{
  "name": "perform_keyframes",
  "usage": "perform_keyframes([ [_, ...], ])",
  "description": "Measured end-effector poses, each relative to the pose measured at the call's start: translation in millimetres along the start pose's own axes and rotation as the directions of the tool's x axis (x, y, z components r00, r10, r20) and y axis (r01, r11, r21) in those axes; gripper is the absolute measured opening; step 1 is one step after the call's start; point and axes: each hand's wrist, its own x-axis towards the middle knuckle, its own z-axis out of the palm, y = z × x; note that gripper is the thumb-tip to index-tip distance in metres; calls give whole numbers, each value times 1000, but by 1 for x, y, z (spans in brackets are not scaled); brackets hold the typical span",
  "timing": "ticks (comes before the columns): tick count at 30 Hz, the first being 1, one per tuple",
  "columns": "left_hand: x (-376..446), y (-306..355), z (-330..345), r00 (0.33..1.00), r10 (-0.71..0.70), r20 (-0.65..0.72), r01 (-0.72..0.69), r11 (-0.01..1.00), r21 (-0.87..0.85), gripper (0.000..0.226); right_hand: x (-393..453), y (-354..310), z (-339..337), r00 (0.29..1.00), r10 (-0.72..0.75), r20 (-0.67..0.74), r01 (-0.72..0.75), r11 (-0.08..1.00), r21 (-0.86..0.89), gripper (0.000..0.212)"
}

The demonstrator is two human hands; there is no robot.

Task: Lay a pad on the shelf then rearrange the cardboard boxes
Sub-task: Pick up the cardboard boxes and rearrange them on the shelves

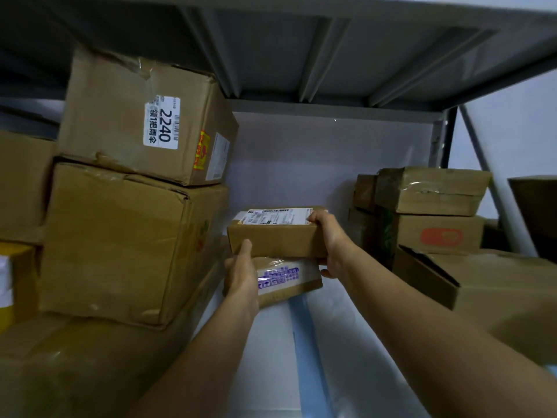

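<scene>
Already the white pad (pixel 346 342) lies on the shelf under both hands, so rearranging is underway: the left hand (pixel 241 274) and right hand (pixel 330 239) grasp two stacked small boxes (pixel 277 236) between the side piles. Left of the hands, a big box (pixel 135 116) has a label reading "2240"; other print is too blurred to read

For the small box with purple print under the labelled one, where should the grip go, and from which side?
Grip the small box with purple print by its two short ends, coming from the open front. The left hand and right hand already flank it; the labelled box covers its top, and the big stack crowds its left.
</scene>
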Motion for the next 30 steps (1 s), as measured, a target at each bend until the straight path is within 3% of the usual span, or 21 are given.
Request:
perform_keyframes([
  [5,-42,2,-7,987,156,44,-156,988,-12,42,-30,-8,-4,996,-81,-28,81,996,23,40],
  [9,-76,9,-2,956,290,41,-284,953,-103,59,-57,-30,-15,986,-165,-15,165,986,22,43],
  [12,-100,15,9,934,348,78,-331,928,-171,68,-81,-50,-40,975,-222,11,222,975,-6,38],
  [20,-165,8,87,843,501,198,-470,864,-181,58,-125,-96,-148,946,-321,-34,320,947,-26,25],
  [24,-188,-1,126,809,514,284,-491,857,-153,61,-137,-109,-201,944,-321,-77,319,947,-28,26],
  [30,-194,-24,165,812,410,415,-453,892,6,62,-122,-100,-260,965,-209,-161,204,978,-45,35],
])
